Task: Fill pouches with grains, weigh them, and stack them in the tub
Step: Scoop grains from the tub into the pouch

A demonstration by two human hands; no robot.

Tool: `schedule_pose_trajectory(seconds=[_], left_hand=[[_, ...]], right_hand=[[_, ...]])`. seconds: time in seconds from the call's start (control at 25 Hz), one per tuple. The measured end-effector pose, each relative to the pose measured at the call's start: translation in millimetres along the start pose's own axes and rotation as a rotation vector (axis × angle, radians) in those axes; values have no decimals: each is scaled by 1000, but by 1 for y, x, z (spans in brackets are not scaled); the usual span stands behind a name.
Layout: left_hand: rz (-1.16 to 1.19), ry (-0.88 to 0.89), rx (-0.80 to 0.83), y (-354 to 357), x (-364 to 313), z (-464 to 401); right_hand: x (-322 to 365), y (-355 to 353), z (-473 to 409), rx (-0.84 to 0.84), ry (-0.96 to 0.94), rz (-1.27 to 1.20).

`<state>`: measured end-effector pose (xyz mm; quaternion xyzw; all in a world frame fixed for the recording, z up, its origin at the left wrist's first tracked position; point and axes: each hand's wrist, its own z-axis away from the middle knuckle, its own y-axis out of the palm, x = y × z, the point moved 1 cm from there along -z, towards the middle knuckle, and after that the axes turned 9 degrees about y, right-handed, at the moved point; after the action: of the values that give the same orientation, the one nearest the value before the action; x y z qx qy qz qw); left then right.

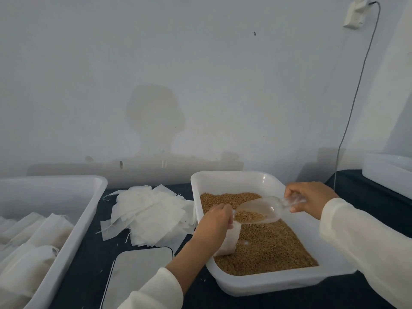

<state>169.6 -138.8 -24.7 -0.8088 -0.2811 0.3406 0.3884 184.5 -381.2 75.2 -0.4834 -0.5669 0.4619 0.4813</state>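
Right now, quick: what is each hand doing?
Left hand: closed, holding a white pouch upright over the grain tray.
Right hand: closed, gripping the clear scoop, grains inside.

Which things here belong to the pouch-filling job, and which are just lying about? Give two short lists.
In the job:
clear scoop in the right hand
pouch in the left hand
grain tray
empty pouches
scale
tub of filled pouches

Lying about:
cable
wall socket
white container, far right
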Motion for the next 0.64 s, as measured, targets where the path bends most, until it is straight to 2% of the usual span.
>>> schedule_pose_trajectory(seconds=[0.2,0.36,0.64], left_hand=[[0,15,-4,1,2,0],[-6,7,-6,3,4,-1],[-11,-9,5,5,5,-1]], right_hand=[[21,-5,-4,-148,-86,204],[26,-9,-6,-196,-208,309],[23,-6,-4,-307,-287,431]])
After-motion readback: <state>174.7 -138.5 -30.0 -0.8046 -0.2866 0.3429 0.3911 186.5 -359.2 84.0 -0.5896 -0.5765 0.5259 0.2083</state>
